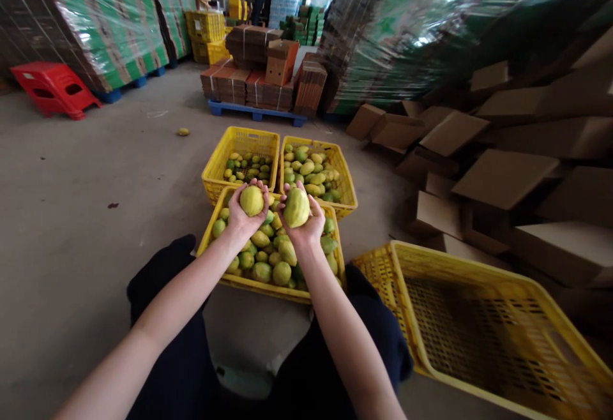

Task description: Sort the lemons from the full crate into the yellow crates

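Fruit (pixel 251 201), frame centre: yellow, cradled in our left hand (pixel 239 217)
Greener fruit (pixel 296 207): cradled in our right hand (pixel 308 225)
Feel: probably firm, bruisable
Hold: around the widest part

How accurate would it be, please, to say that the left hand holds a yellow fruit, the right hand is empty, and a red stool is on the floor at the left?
Not quite: the head view shows the right hand holding a greenish-yellow fruit. The left hand does hold a yellow fruit.
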A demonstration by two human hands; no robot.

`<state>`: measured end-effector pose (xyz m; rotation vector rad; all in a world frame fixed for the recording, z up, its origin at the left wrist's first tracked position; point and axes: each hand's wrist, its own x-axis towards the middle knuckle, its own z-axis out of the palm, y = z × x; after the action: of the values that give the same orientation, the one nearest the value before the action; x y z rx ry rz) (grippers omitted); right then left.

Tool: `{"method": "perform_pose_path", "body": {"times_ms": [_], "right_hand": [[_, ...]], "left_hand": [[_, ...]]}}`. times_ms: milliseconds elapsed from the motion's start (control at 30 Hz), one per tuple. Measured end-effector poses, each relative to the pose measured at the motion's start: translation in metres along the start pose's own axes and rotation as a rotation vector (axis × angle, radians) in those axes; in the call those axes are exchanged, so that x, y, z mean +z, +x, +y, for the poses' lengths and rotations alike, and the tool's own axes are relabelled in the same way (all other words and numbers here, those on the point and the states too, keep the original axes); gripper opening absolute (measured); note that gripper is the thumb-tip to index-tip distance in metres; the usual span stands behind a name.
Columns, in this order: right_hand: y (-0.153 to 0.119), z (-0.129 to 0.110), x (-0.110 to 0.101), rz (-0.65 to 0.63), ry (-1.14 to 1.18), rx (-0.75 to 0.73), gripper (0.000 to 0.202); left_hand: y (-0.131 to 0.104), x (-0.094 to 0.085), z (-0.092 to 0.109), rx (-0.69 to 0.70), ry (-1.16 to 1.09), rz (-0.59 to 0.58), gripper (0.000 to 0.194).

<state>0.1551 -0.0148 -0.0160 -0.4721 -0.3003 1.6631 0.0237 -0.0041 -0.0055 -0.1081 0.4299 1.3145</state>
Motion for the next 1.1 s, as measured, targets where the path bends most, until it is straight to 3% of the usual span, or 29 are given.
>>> {"method": "perform_pose_path", "body": {"times_ms": [167, 433, 600, 900, 1100], "right_hand": [[0.002, 0.002, -0.001, 0.065, -0.031, -0.003, 0.019], [0.005, 0.004, 0.004, 0.015, -0.195, -0.016, 0.014], [0.007, 0.0, 0.001, 0.019, -0.159, -0.048, 0.013], [0.004, 0.0, 0.005, -0.014, -0.209, -0.125, 0.04], [0.009, -0.012, -0.002, 0.085, 0.012, -0.078, 0.04]], "left_hand": [[-0.004, 0.001, -0.008, -0.052, 0.042, 0.025, 0.021], [-0.005, 0.006, -0.009, -0.042, 0.069, 0.009, 0.021], [-0.008, 0.006, -0.006, -0.08, 0.069, -0.016, 0.022], [-0.01, 0.008, -0.005, -0.088, 0.151, -0.084, 0.016], [-0.009, 0.005, 0.0, -0.042, 0.189, -0.046, 0.026]]}}
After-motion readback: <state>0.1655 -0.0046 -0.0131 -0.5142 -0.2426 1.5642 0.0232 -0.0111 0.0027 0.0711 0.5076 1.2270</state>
